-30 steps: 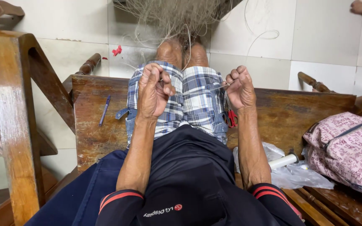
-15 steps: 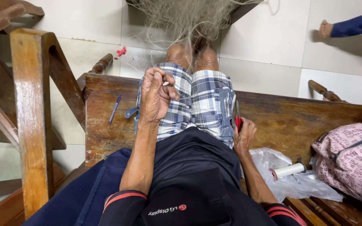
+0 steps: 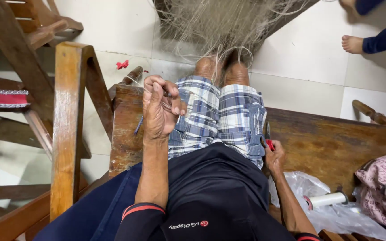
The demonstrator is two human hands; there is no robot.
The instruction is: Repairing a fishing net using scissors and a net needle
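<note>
Pinching thin net line, the left hand (image 3: pixel 159 109) lifts — right hand (image 3: pixel 274 154) grips red-handled scissors (image 3: pixel 269 142); plastic bag (image 3: pixel 322 209) holds a white spool (image 3: pixel 331 199).

A worn, dark brown wooden bench (image 3: pixel 336 143) with a scuffed, patchy seat carries everything here. A thin blue pen-like stick (image 3: pixel 138 126) lies near its left edge. At the right end sits a pink patterned fabric bag (image 3: pixel 383 192), with a crumpled clear plastic bag (image 3: pixel 309 201) just beside it and a white spool of thread (image 3: pixel 329 199) resting on the plastic. The bench stands on a pale tiled floor (image 3: pixel 300 85), where a small red scrap (image 3: pixel 122 64) lies.
</note>
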